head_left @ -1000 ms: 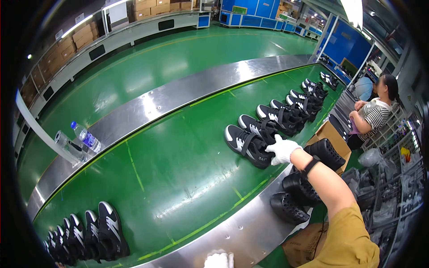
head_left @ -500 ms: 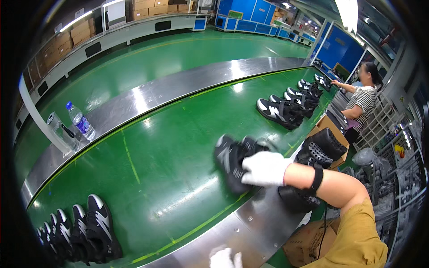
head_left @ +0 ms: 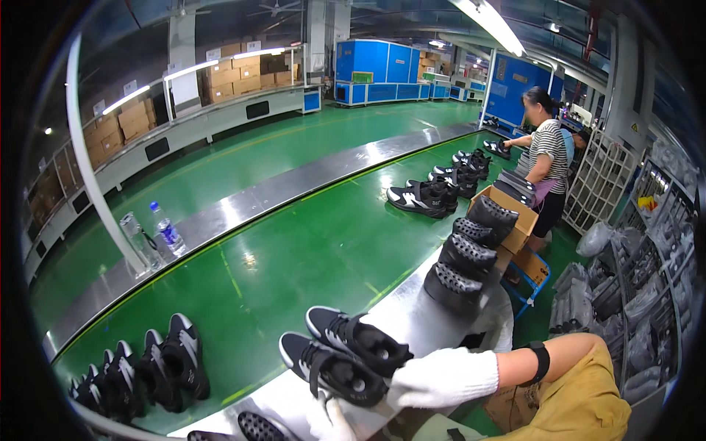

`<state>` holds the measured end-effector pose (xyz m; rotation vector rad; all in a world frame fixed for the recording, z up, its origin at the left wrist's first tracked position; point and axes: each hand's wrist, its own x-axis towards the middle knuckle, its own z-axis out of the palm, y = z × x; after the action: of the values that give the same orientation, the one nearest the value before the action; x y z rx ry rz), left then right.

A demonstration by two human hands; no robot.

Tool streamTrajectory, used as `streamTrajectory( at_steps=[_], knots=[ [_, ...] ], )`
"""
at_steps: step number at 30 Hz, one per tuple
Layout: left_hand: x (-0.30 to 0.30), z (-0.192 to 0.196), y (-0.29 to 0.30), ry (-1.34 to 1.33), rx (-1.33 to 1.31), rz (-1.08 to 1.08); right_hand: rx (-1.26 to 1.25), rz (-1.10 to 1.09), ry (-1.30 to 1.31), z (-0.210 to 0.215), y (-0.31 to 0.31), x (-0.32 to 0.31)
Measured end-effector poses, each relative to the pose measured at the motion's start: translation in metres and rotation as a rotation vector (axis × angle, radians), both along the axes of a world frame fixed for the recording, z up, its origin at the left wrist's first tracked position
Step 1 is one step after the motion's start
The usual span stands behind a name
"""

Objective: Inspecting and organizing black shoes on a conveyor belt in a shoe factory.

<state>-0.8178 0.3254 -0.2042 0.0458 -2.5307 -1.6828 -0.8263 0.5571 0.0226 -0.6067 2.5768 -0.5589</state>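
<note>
A pair of black sneakers (head_left: 342, 356) with pale grey toe trim is held over the near edge of the green belt, toes pointing left and away. My right hand (head_left: 441, 378), in a white knitted glove, is closed on the heel end of the pair. My left hand (head_left: 329, 420), also white-gloved, is at the lower edge beside the nearer sneaker. Its fingers are stretched out against that sneaker's side, and the rest of the hand is partly cut off.
Rows of similar sneakers (head_left: 187, 356) stand at the left and more sneakers (head_left: 423, 198) at the far right. Black padded pieces with dotted tops (head_left: 467, 257) line the metal ledge, near a cardboard box (head_left: 523, 220). A co-worker (head_left: 548, 147) reaches over the belt. Bottles (head_left: 169, 234) stand opposite.
My right hand has brought the sneakers nearer and slightly left, toward the belt's near edge. My left hand has come up to the nearer sneaker. The view has tilted upward.
</note>
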Motion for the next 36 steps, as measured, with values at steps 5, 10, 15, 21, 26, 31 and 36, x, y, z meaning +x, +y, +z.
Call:
streamTrajectory(
  at_steps=[5, 10, 15, 21, 26, 31, 36],
  knots=[
    [0.04, -0.027, 0.004, 0.194, 0.004, -0.001, -0.104, -0.02, 0.11, -0.02, 0.005, 0.094],
    [0.055, -0.037, 0.003, 0.429, -0.481, -0.029, -0.141, -0.074, -0.131, -0.074, -0.02, 0.176],
    [0.058, -0.037, 0.003, 0.406, -0.631, -0.089, -0.086, -0.073, 0.009, -0.093, -0.012, 0.218],
    [0.055, -0.04, 0.006, 0.495, -0.757, -0.061, -0.137, -0.163, 0.068, -0.097, -0.003, 0.26],
    [0.051, -0.043, 0.004, 0.569, -0.747, -0.08, -0.141, -0.22, 0.07, -0.1, 0.003, 0.273],
    [0.051, -0.043, 0.005, 0.565, -0.73, -0.083, -0.15, -0.25, 0.073, -0.107, 0.01, 0.278],
    [0.054, -0.038, 0.007, 0.526, -0.721, -0.081, -0.233, -0.241, 0.067, -0.121, 0.02, 0.268]
  ],
)
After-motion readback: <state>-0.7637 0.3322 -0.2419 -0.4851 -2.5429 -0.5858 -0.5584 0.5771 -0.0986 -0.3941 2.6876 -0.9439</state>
